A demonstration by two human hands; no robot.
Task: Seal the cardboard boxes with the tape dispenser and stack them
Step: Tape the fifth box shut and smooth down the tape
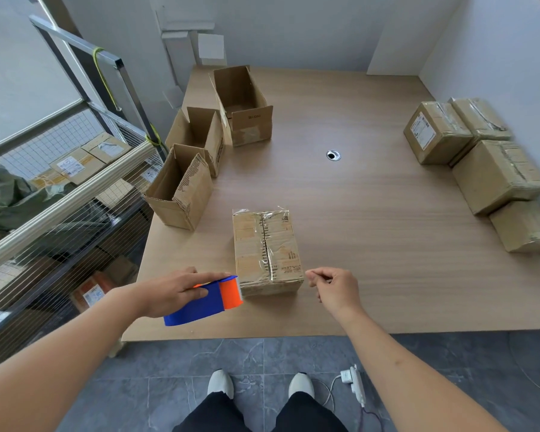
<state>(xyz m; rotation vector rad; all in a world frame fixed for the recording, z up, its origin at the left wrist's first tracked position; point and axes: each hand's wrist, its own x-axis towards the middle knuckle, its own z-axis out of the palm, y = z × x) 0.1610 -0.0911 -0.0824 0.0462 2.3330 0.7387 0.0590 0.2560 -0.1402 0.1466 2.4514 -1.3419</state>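
Observation:
A closed cardboard box (266, 249) lies near the table's front edge, with clear tape along its centre seam. My left hand (172, 291) grips the blue and orange tape dispenser (206, 302) just left of the box's near corner. My right hand (332, 289) hovers right of that box with loosely curled fingers and holds nothing. Three open empty boxes stand at the left: the nearest (180, 188), a middle one (200, 135) and the farthest (243, 104). Several sealed boxes (487, 169) sit grouped at the right edge.
The wooden table (356, 213) has a cable hole (333, 155) in its middle. A wire-mesh metal cart (60, 188) with parcels stands to the left. A power strip (354, 383) and cord lie on the tiled floor by my feet.

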